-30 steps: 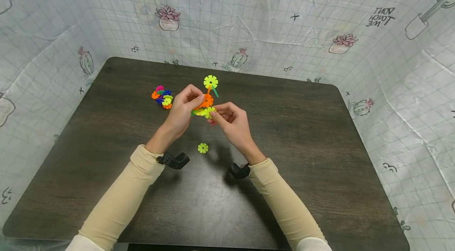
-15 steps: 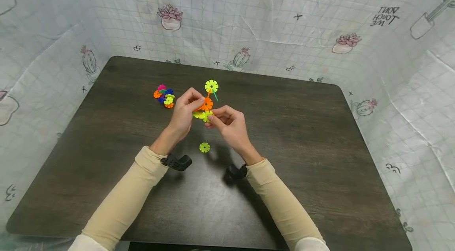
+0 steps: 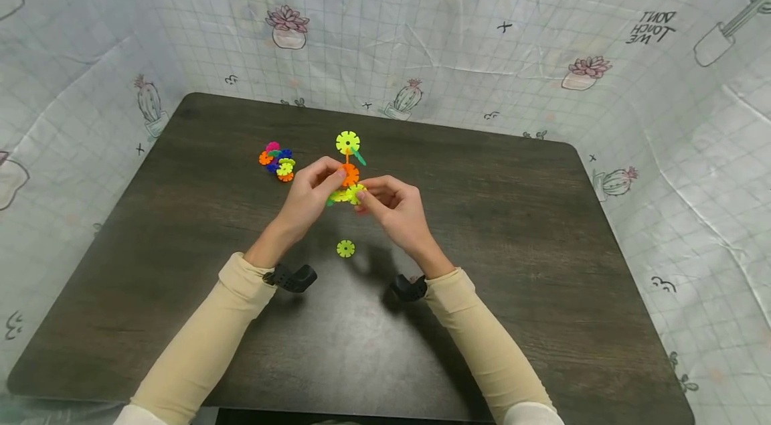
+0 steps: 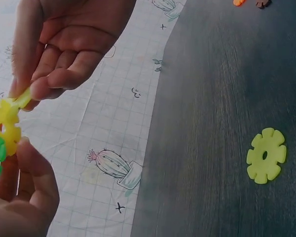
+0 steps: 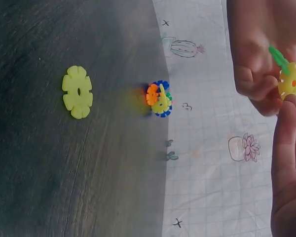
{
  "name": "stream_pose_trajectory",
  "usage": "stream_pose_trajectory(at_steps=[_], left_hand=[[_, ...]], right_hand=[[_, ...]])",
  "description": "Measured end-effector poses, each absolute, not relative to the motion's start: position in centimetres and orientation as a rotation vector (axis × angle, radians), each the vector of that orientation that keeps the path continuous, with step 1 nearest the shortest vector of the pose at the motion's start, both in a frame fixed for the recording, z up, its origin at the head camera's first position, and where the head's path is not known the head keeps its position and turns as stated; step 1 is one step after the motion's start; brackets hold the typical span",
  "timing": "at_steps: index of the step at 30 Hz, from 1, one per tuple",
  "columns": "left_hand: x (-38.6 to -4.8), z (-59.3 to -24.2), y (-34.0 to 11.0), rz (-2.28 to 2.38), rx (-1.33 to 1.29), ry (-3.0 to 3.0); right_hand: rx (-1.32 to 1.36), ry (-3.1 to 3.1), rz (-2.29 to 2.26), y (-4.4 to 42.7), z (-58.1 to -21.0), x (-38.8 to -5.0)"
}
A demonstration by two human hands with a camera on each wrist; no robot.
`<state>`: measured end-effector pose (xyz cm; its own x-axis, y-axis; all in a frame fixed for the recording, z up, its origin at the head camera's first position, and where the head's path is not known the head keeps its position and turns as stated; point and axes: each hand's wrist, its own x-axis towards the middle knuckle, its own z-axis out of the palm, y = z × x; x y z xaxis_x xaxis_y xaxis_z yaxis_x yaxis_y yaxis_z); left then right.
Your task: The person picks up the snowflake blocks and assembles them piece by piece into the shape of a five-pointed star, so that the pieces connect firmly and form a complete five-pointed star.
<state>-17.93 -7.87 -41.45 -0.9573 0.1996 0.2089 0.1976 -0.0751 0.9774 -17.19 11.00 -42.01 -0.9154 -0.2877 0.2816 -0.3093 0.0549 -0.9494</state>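
Observation:
In the head view my left hand (image 3: 306, 201) and right hand (image 3: 394, 214) meet above the table around a build of notched interlocking discs. Left thumb and fingers pinch it by an orange disc (image 3: 351, 175). A yellow disc (image 3: 355, 194) at its lower end sits between my right thumb and fingers. Another yellow disc (image 3: 347, 142) sticks up at the top, with a green disc (image 3: 359, 157) edge-on below it. Something reddish shows under the right fingertips, mostly hidden. In the right wrist view my right thumb presses a yellow disc (image 5: 294, 81) beside a green one (image 5: 279, 60).
A loose lime disc (image 3: 346, 249) lies flat on the dark table (image 3: 512, 264), nearer the body. To the left of the hands is a cluster of pink, orange, blue and yellow discs (image 3: 285, 168). A patterned cloth (image 3: 458, 43) stands behind the table.
The top of the build has tilted slightly to the left since half a second ago. My wrists have moved a little apart. Both hands keep their grip, and the loose lime disc stays put.

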Motion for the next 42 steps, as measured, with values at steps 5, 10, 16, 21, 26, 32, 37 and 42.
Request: stream_pose_trajectory(at_steps=[5, 10, 16, 21, 26, 32, 37, 42], left_hand=[[-17.7, -41.5, -8.8, 2.232, 0.407, 2.194], [-17.4, -41.8, -9.3, 2.242, 0.317, 2.16], [-17.1, -41.8, -9.9, 2.342, 0.26, 2.014], [-17.1, -41.7, -10.6, 2.401, 0.275, 1.992], [-17.2, -41.5, -11.5, 2.451, 0.306, 2.013], [-17.3, -40.9, -12.8, 2.487, 0.261, 2.034], [-17.3, -40.0, -13.9, 2.489, 0.21, 2.083], [-17.4, -39.5, -15.2, 2.501, 0.176, 2.119]], right_hand=[[0.655, -2.285, 2.038, 10.4, -42.2, -17.5], [0.635, -2.296, 2.018, 9.5, -42.3, -17.6], [0.611, -2.299, 2.007, 8.4, -42.2, -17.9], [0.65, -2.32, 1.997, 7.7, -41.8, -18.2], [0.722, -2.327, 1.976, 6.9, -41.4, -18.8], [0.792, -2.348, 1.964, 6.2, -41.0, -19.1], [0.839, -2.319, 1.954, 5.8, -40.7, -20.0], [0.737, -2.369, 1.909, 4.9, -40.3, -22.5]])
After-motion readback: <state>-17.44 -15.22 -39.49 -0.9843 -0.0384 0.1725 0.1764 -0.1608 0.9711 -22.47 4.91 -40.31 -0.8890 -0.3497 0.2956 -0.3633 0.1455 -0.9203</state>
